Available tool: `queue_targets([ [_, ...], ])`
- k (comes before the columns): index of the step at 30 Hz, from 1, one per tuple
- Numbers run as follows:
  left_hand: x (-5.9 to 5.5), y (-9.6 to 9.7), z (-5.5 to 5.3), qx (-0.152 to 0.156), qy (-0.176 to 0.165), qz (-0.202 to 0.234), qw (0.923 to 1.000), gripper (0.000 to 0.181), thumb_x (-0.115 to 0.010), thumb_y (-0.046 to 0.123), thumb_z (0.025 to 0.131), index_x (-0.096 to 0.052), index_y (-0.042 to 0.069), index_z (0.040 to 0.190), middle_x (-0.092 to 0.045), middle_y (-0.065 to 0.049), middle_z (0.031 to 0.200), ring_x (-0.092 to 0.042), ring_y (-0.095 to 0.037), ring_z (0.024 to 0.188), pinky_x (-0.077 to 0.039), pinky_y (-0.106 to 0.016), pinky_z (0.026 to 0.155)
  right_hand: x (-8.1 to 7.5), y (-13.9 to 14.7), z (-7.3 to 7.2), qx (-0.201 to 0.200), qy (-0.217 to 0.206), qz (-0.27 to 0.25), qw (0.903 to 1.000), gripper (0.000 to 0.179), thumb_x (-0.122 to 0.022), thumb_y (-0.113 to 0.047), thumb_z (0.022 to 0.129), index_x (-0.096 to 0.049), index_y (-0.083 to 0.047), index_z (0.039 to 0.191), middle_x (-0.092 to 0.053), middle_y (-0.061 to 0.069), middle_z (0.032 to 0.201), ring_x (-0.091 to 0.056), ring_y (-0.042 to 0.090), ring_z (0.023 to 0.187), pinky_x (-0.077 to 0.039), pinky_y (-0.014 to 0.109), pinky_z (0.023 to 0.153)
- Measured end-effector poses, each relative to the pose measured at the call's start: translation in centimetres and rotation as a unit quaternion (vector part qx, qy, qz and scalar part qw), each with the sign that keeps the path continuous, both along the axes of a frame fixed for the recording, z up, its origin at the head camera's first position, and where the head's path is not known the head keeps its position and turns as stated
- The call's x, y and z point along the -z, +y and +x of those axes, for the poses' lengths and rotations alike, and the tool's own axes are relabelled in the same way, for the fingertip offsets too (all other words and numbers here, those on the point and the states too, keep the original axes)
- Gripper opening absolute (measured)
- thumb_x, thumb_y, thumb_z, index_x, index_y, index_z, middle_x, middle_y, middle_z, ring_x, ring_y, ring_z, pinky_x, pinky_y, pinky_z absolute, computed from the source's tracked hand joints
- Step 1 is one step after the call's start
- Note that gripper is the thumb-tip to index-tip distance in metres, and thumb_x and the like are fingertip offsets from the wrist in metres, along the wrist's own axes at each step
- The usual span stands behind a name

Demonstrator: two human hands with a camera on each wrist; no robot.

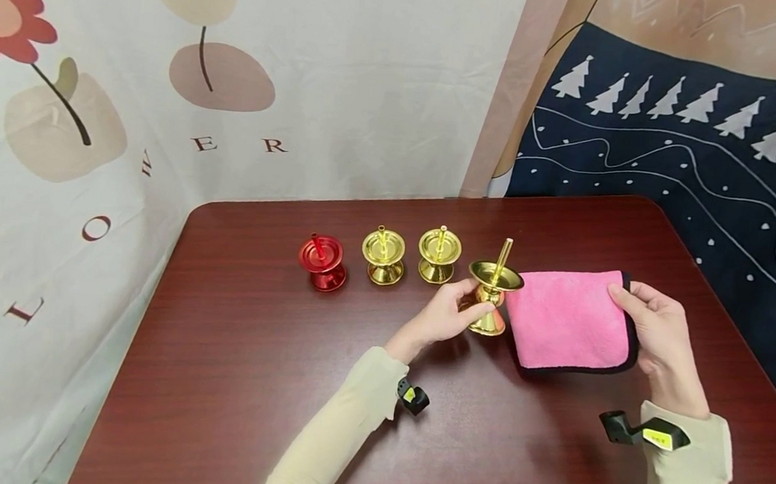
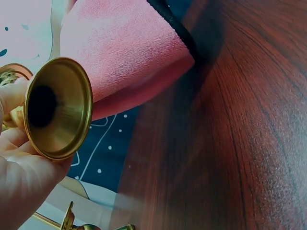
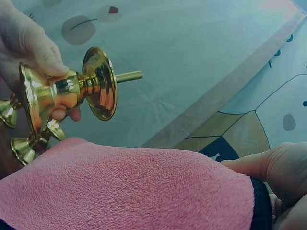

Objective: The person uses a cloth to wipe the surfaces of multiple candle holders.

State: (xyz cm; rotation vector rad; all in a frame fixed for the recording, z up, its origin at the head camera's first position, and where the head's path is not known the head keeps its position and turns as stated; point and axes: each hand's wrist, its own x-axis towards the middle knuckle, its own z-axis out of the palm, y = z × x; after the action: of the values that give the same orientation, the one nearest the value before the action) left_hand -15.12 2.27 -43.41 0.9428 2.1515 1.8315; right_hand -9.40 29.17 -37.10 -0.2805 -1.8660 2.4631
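Note:
My left hand (image 1: pixel 448 310) grips a gold candle holder (image 1: pixel 489 320) round its stem, thumb across the front. The holder has a wide dish, a thin upright tube and a flared foot, whose hollow underside (image 2: pixel 60 110) faces the left wrist camera. Just right of it, my right hand (image 1: pixel 656 334) pinches the edge of a folded pink cloth (image 1: pixel 570 322) with dark trim, thumb on the near face. In the right wrist view the cloth (image 3: pixel 139 191) hangs in front, with the gold holder (image 3: pixel 67 91) beyond it. The fingers behind the cloth are mostly hidden.
To the left of the hands stand a red candle holder (image 1: pixel 325 263) and two smaller gold ones, one in the middle (image 1: pixel 384 256) and one nearer the held holder (image 1: pixel 439 255). All are on a dark red wooden table (image 1: pixel 241 384). Printed curtains (image 1: pixel 373 100) hang behind it.

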Motion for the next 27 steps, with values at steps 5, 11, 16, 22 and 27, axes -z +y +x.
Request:
queue_targets([
  [5, -0.1, 0.0, 0.1, 0.003, -0.018, 0.012, 0.9998, 0.026, -0.058, -0.002, 0.088, -0.056, -0.013, 0.112, -0.063, -0.027, 0.102, -0.063, -0.022, 0.093, -0.048, -0.020, 0.080, 0.0, 0.0, 0.0, 0.002, 0.003, 0.006, 1.0000, 0.010, -0.063, -0.008, 0.088, -0.069, -0.012, 0.080, -0.068, -0.001, 0.067, -0.063, 0.010, 0.053, -0.050, 0.024, 0.046],
  [11, -0.2, -0.1, 0.2, 0.010, -0.034, 0.021, 0.9992, 0.027, -0.059, -0.003, 0.088, -0.057, -0.013, 0.112, -0.063, -0.028, 0.102, -0.062, -0.016, 0.090, -0.049, -0.019, 0.078, 0.1, 0.2, -0.1, 0.000, 0.000, 0.001, 1.0000, 0.011, -0.063, -0.007, 0.088, -0.069, -0.012, 0.081, -0.068, -0.001, 0.067, -0.063, 0.011, 0.054, -0.051, 0.024, 0.047],
  [16, -0.2, -0.2, 0.2, 0.013, -0.045, 0.014, 0.9988, 0.026, -0.061, 0.000, 0.087, -0.059, -0.012, 0.111, -0.064, -0.026, 0.101, -0.062, -0.012, 0.086, -0.048, -0.018, 0.074, 0.2, 0.2, -0.1, 0.004, -0.014, 0.008, 0.9999, 0.011, -0.063, -0.009, 0.088, -0.069, -0.014, 0.080, -0.068, -0.002, 0.066, -0.062, 0.010, 0.053, -0.050, 0.024, 0.046],
  [22, -0.4, -0.4, 0.3, -0.026, -0.019, 0.005, 0.9995, 0.037, -0.071, 0.002, 0.080, -0.057, -0.007, 0.113, -0.066, -0.021, 0.095, -0.063, -0.015, 0.083, -0.051, -0.025, 0.076, -0.2, -0.2, 0.1, -0.002, -0.005, 0.002, 1.0000, 0.011, -0.062, -0.009, 0.089, -0.070, -0.013, 0.082, -0.068, -0.001, 0.067, -0.062, 0.010, 0.053, -0.050, 0.024, 0.046],
  [27, -1.0, -0.8, 0.5, -0.064, 0.019, 0.023, 0.9975, 0.041, -0.077, -0.003, 0.072, -0.048, -0.004, 0.101, -0.065, -0.018, 0.082, -0.061, -0.010, 0.077, -0.051, -0.023, 0.074, -0.9, -1.2, 0.3, -0.026, 0.018, -0.025, 0.9992, 0.016, -0.057, -0.004, 0.091, -0.070, -0.012, 0.086, -0.068, 0.000, 0.070, -0.064, 0.011, 0.055, -0.051, 0.025, 0.047],
])
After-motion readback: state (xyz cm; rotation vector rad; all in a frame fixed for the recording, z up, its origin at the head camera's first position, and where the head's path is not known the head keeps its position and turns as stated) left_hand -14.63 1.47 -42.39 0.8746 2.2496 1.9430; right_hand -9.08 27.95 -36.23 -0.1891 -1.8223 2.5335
